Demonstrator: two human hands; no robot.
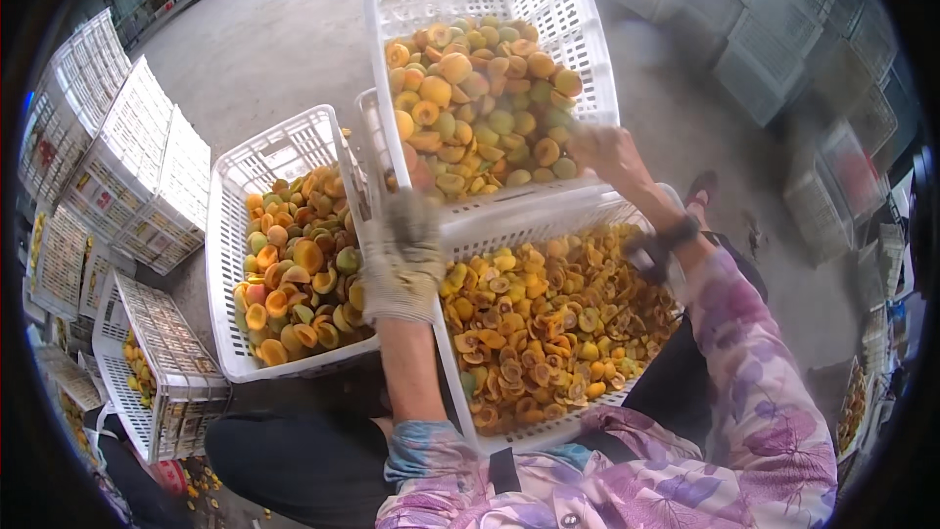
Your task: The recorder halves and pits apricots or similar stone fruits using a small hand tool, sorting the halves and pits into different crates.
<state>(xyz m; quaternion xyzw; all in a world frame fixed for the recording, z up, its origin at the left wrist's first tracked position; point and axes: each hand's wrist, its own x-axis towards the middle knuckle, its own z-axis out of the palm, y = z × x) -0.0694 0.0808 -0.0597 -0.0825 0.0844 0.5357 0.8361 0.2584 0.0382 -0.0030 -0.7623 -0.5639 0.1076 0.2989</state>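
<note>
The left hand [403, 260], in a pale knitted glove [399, 284], is blurred at the gap between the left crate [221, 264] and the upper crate [558, 5]. I cannot tell whether its fingers are clenched or grasping anything. The right hand [609, 157], bare and with a dark band [678, 233] at the wrist, is at the near right corner of the upper crate, fingers bent; blur there prevents me from confirming a hold or contact with the rim. The upper crate contains orange and green fruit [470, 98], some of it halved. Halved fruit [304, 255] is heaped in the left crate. The near crate [452, 362], between the forearms, contains yellow and brownish fruit pieces [548, 333].
</note>
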